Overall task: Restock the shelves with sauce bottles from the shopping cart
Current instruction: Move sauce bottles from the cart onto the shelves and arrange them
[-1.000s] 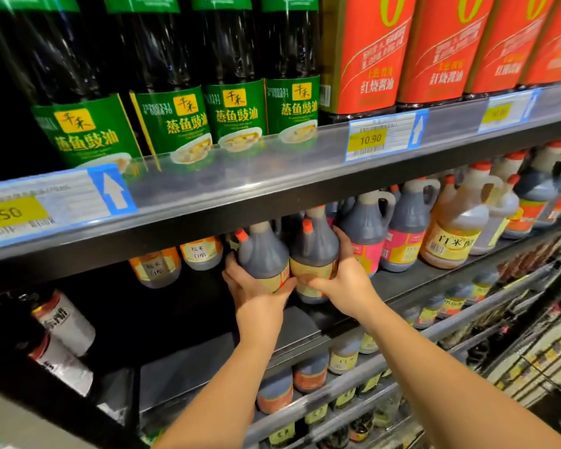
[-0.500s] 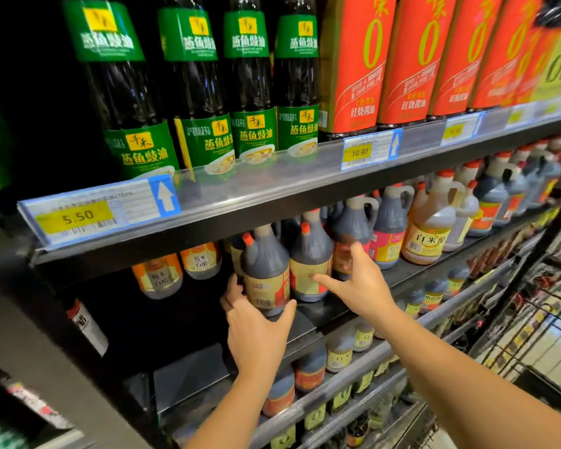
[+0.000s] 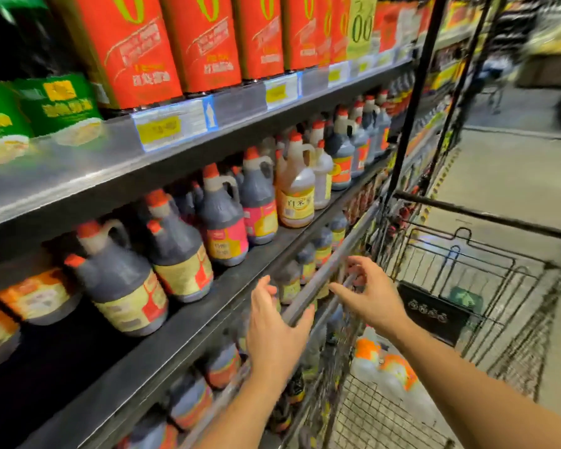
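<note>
Plainly, dark, red-capped sauce bottles (image 3: pixel 120 286) with yellow-red labels stand on the left shelf (image 3: pixel 162 351); left hand (image 3: pixel 272 332) and right hand (image 3: pixel 366 296) hover near its edge, grips apart, empty.

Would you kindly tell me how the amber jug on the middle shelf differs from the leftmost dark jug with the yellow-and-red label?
The dark jug holds near-black liquid; the amber jug holds golden-brown liquid. The dark jug's label is yellow with a red patch; the amber jug's is yellow with dark characters. The dark jug stands nearer the camera, the amber jug farther right. Both have red caps and handles, and share one shelf.
</note>
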A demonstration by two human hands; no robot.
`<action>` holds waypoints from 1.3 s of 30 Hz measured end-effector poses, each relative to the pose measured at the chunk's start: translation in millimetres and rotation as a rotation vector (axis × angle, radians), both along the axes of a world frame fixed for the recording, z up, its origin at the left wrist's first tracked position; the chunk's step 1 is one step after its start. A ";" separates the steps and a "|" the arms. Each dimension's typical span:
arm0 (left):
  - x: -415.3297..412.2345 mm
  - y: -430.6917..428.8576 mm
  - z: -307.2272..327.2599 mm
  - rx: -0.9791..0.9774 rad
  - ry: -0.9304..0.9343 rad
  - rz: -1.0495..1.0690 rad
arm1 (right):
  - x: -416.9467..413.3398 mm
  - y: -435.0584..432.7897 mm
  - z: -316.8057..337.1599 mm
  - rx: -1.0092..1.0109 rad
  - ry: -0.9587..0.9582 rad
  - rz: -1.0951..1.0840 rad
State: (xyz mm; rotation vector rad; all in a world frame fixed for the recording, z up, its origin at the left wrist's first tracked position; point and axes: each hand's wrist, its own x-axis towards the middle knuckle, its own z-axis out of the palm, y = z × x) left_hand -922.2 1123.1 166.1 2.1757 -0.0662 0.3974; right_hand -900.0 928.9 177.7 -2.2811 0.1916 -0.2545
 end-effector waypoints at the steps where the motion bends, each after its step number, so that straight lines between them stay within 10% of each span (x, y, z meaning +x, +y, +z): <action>1: 4.3 -16.9 -7.4 0.017 0.025 -0.051 | -5.1 -21.1 -11.5 -0.020 0.030 -0.052; 13: 67.0 -206.3 -165.7 0.332 0.464 -0.454 | -47.2 -210.7 -196.6 0.061 0.439 -0.466; 39: 186.1 -285.5 -471.7 0.504 0.945 -0.307 | 26.7 -254.4 -472.4 0.019 1.056 -0.662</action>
